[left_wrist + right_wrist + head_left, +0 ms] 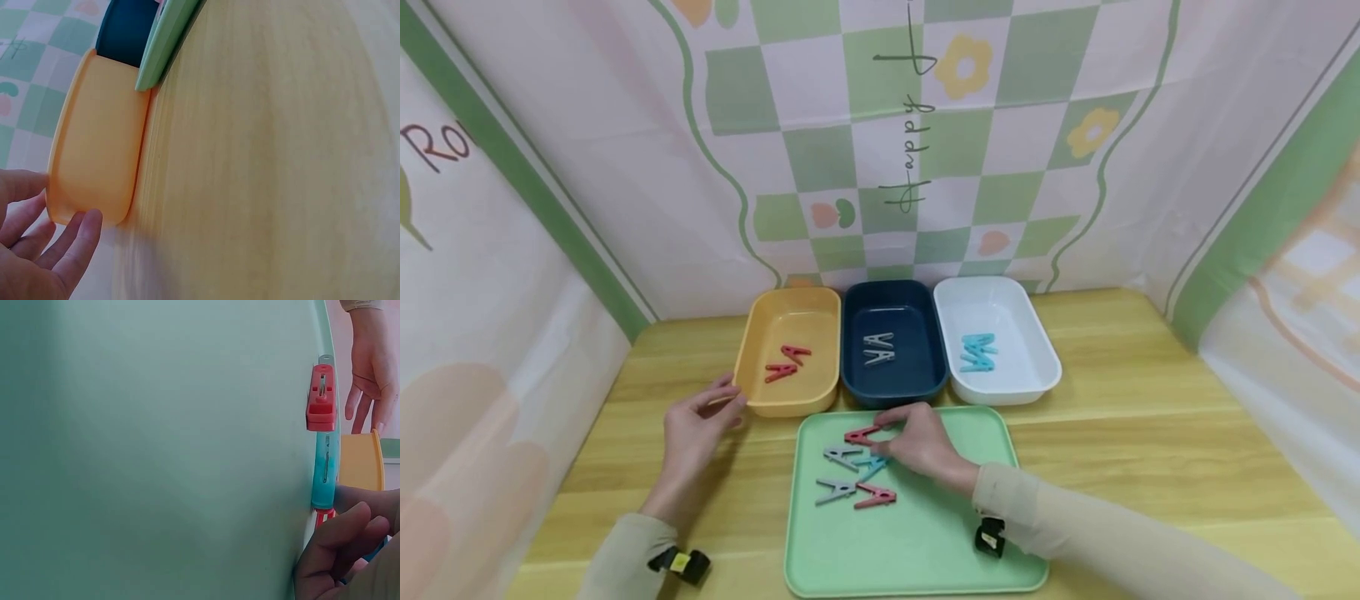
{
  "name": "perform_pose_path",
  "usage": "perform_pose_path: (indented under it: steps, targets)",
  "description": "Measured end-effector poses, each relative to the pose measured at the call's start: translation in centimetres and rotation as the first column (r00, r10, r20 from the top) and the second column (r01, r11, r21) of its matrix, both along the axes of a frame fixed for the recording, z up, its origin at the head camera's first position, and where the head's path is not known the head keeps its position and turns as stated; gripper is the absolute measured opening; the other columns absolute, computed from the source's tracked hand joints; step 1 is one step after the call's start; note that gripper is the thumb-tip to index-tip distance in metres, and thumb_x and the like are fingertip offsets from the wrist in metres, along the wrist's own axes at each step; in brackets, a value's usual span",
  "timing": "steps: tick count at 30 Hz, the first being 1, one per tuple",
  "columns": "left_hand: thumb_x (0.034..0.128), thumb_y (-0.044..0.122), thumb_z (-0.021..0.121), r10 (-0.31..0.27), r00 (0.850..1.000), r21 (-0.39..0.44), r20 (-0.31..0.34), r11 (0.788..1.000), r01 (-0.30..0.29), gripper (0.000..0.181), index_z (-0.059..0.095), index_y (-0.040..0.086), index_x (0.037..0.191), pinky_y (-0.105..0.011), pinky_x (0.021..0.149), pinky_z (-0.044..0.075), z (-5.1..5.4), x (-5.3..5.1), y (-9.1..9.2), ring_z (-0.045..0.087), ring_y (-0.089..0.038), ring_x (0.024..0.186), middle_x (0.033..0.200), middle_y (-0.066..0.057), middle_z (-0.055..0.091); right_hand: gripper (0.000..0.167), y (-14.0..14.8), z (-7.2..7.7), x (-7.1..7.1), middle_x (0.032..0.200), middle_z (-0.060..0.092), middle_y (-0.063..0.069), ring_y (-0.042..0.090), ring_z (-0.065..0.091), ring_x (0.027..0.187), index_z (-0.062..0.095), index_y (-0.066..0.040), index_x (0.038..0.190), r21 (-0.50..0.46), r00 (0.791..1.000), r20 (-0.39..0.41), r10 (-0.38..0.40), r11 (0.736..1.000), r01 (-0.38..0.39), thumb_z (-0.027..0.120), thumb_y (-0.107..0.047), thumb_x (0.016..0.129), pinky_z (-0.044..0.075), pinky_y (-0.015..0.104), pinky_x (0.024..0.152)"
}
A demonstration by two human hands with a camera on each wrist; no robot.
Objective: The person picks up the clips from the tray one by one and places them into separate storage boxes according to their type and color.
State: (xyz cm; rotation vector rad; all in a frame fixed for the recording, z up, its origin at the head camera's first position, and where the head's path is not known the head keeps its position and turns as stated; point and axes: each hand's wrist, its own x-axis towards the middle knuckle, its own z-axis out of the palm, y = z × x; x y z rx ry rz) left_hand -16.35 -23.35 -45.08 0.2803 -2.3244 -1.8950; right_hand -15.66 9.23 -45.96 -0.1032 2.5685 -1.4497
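Right fingers (pixel 337 532) bent, left fingers (pixel 80 247) spread

Red clip (pixel 321 415) and blue clip (pixel 324 490): smooth moulded plastic, pale metal springs (pixel 326 456) showing in their slots. Yellow bin (pixel 801 325), navy bin (pixel 891 379), white bin (pixel 1026 358): smooth plastic, soft sheen. Green tray (pixel 910 554): smooth plastic, near matt. Tabletop (pixel 1150 467): wood grain, faint sheen; timber or printed laminate, cannot tell from here. Backdrop (pixel 1045 62): printed cloth, lightly creased. Sleeves (pixel 1075 517): matt cloth.

Green tray (pixel 175 450) dominates. Right edge, top down: red clip (pixel 321 415), blue clip (pixel 324 478), mostly hidden second red clip (pixel 323 517) at right hand (pixel 328 553). Left hand (pixel 375 369) at yellow bin (pixel 361 464).
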Motion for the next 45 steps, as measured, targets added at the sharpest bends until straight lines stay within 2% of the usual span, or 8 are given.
perform_pose_path:
  steps: [13, 21, 30, 37, 39, 45]
  targets:
    - [0.096, 0.006, 0.078, 0.002, 1.0, -0.01, 0.007, 1.0, -0.002, 0.032, 0.071, -0.007, 0.124, -0.03, 0.083, 0.066, 0.0, 0.0, 0.0, 0.073, -0.006, 0.098, 0.152, -0.011, 0.058, 0.03, 0.0, 0.3, 0.5, 0.108, 0.077, 0.004, 0.027, 0.068, 0.113, 0.083, -0.008, 0.105, -0.005, 1.0, 0.001, -0.009, 1.0, 0.009, 0.094, -0.01, 0.078, 0.059, 0.049, 0.1]
    - [0.096, 0.007, 0.079, 0.003, 1.0, -0.008, 0.019, 1.0, -0.003, 0.032, 0.071, -0.006, 0.125, -0.032, 0.085, 0.066, 0.0, 0.0, 0.0, 0.072, -0.006, 0.099, 0.153, -0.009, 0.057, 0.026, 0.3, 0.6, 0.9, 0.105, 0.078, 0.0, 0.022, 0.068, 0.108, 0.083, -0.012, 0.103, -0.031, 1.0, 0.013, -0.016, 0.999, 0.016, 0.094, -0.014, 0.08, 0.06, 0.044, 0.096]
    - [0.0963, 0.007, 0.079, 0.004, 1.0, -0.009, 0.017, 1.0, -0.004, 0.032, 0.071, -0.005, 0.125, -0.032, 0.085, 0.066, 0.0, 0.0, -0.1, 0.073, -0.006, 0.099, 0.153, -0.009, 0.057, 0.024, 0.9, 2.2, 1.5, 0.106, 0.078, -0.001, 0.026, 0.067, 0.113, 0.084, -0.015, 0.105, -0.084, 0.999, -0.032, 0.028, 0.996, -0.03, 0.092, -0.016, 0.082, 0.058, 0.046, 0.096]
    - [0.0961, 0.008, 0.079, 0.0, 1.0, -0.016, 0.01, 1.0, 0.0, 0.033, 0.071, -0.005, 0.125, -0.032, 0.085, 0.066, -0.1, -0.1, -0.1, 0.072, -0.007, 0.1, 0.154, -0.009, 0.056, 0.024, 1.4, 3.7, 1.6, 0.112, 0.076, -0.005, 0.024, 0.065, 0.118, 0.084, -0.019, 0.105, -0.137, 1.0, -0.019, 0.007, 0.991, -0.01, 0.093, -0.019, 0.082, 0.053, 0.052, 0.105]
    - [0.0961, 0.008, 0.079, 0.0, 1.0, -0.012, 0.011, 1.0, 0.0, 0.033, 0.071, -0.005, 0.125, -0.032, 0.085, 0.066, -0.1, -0.1, -0.1, 0.072, -0.007, 0.101, 0.154, -0.01, 0.056, 0.025, 1.6, 4.1, 1.6, 0.114, 0.076, -0.004, 0.023, 0.065, 0.118, 0.084, -0.02, 0.105, -0.147, 1.0, -0.022, 0.0, 0.989, -0.004, 0.093, -0.019, 0.082, 0.054, 0.05, 0.104]
    - [0.096, 0.006, 0.079, 0.006, 1.0, -0.002, 0.004, 1.0, -0.006, 0.032, 0.071, -0.007, 0.124, -0.031, 0.084, 0.066, -0.1, -0.1, 0.0, 0.073, -0.005, 0.098, 0.152, -0.01, 0.057, 0.03, 2.2, 4.9, 1.5, 0.119, 0.076, 0.0, 0.024, 0.064, 0.121, 0.083, -0.014, 0.111, -0.16, 0.999, -0.045, 0.01, 0.987, -0.017, 0.092, -0.017, 0.083, 0.054, 0.052, 0.104]
